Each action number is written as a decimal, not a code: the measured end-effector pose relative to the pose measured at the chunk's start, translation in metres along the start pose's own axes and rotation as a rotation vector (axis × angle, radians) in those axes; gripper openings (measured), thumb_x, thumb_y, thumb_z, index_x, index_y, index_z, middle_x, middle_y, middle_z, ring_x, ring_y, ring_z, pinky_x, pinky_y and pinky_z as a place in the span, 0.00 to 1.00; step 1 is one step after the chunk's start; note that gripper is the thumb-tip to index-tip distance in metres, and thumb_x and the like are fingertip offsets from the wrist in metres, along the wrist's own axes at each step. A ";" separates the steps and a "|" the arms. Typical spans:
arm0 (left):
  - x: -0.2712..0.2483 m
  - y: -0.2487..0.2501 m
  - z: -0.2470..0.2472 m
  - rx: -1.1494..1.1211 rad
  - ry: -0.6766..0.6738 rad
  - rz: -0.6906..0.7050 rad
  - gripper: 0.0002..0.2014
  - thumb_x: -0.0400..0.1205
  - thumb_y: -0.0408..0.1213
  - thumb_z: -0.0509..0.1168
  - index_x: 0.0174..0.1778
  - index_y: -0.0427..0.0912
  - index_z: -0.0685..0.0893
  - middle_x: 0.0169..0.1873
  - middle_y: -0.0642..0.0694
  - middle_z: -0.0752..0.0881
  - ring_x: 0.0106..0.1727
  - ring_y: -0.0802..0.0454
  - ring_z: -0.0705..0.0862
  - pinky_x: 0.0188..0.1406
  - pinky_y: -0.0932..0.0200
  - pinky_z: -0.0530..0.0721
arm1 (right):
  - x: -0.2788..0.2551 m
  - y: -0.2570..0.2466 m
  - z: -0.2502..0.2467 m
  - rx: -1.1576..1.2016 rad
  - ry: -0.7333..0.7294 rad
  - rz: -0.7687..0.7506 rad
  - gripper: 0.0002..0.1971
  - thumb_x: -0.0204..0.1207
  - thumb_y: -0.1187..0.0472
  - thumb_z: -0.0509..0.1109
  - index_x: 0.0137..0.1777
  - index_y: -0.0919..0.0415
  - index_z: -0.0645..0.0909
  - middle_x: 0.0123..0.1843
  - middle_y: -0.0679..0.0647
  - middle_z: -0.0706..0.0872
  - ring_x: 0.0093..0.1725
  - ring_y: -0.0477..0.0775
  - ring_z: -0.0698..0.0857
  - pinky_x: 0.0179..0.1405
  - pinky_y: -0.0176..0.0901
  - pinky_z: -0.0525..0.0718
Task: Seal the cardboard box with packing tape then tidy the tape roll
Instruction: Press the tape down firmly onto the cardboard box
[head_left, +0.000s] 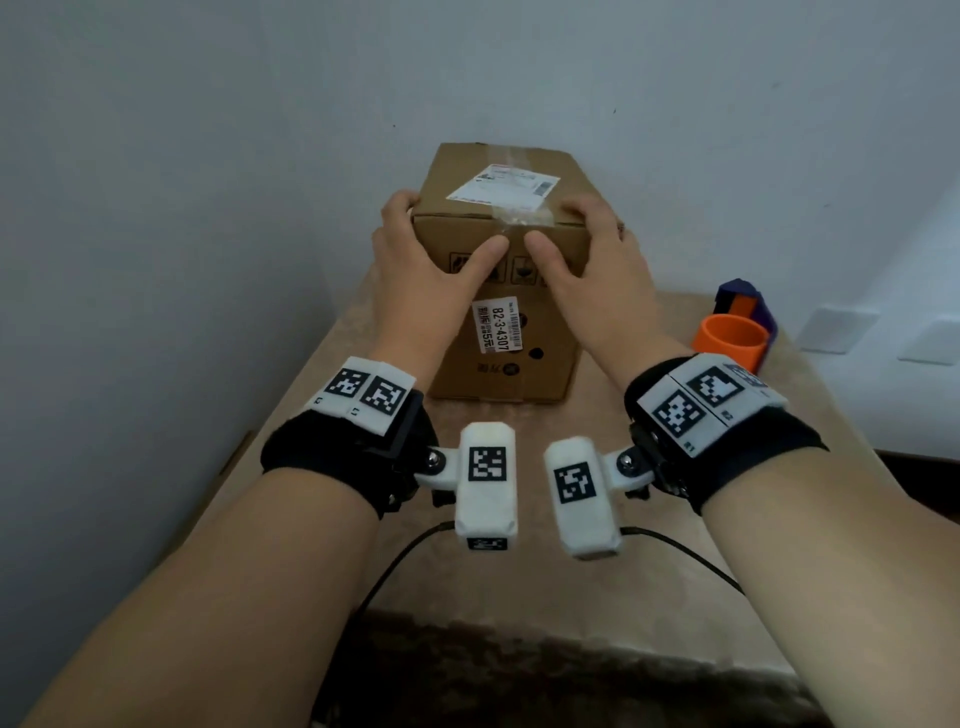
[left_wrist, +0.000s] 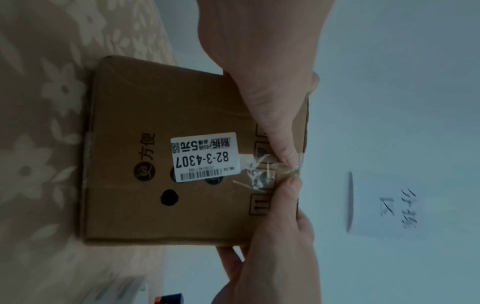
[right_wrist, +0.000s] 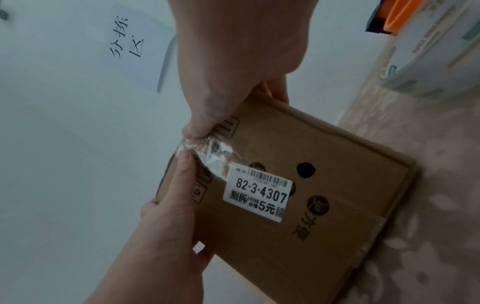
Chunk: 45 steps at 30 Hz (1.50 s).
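Note:
A brown cardboard box (head_left: 519, 364) with white labels stands on a table with a beige floral cloth (head_left: 322, 374). A strip of clear tape (head_left: 519, 218) runs over its top and down the near face. My left hand (head_left: 436, 249) and right hand (head_left: 587, 249) lie over the box's near top edge, and both thumbs press the crinkled tape end (left_wrist: 262, 170) against the front. In the right wrist view the two thumb tips meet on the tape (right_wrist: 207, 152). A white printed tape roll (right_wrist: 428, 51) lies on the table to the right of the box.
An orange cylinder (head_left: 730, 343) with a dark blue block (head_left: 743, 301) behind it stands at the table's right edge. The box sits close to the white wall (head_left: 208, 156). A paper note with handwriting (right_wrist: 130, 37) hangs on that wall. Black cables (head_left: 395, 566) trail near the front edge.

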<state>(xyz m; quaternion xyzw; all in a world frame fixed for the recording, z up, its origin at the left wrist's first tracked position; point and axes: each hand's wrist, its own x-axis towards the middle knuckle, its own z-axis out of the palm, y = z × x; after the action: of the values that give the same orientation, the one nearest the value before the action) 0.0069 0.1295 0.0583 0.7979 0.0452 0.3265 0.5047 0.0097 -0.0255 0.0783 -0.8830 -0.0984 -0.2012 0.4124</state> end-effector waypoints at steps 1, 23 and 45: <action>0.000 0.002 -0.001 0.019 0.014 0.016 0.44 0.64 0.63 0.72 0.71 0.48 0.64 0.61 0.46 0.73 0.63 0.48 0.77 0.64 0.45 0.81 | 0.000 -0.002 -0.001 -0.017 0.027 -0.006 0.25 0.74 0.37 0.62 0.70 0.43 0.67 0.63 0.58 0.76 0.51 0.52 0.75 0.54 0.44 0.77; -0.021 -0.017 -0.025 0.489 -0.121 0.155 0.54 0.66 0.63 0.72 0.81 0.44 0.52 0.74 0.40 0.68 0.73 0.41 0.70 0.70 0.37 0.69 | -0.021 -0.001 0.015 -0.267 -0.014 -0.085 0.37 0.70 0.43 0.72 0.75 0.50 0.59 0.67 0.63 0.68 0.54 0.68 0.84 0.48 0.59 0.85; 0.007 0.013 -0.020 0.814 -0.259 0.591 0.32 0.73 0.66 0.60 0.61 0.42 0.75 0.65 0.44 0.78 0.67 0.43 0.75 0.68 0.43 0.63 | 0.007 0.007 -0.023 -0.292 -0.331 -0.210 0.47 0.57 0.52 0.84 0.74 0.54 0.61 0.74 0.56 0.65 0.69 0.58 0.74 0.71 0.57 0.76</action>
<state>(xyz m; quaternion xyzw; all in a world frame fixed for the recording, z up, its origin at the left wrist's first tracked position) -0.0022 0.1412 0.0778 0.9422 -0.1215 0.3094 0.0409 0.0123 -0.0472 0.0900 -0.9392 -0.2256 -0.1076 0.2355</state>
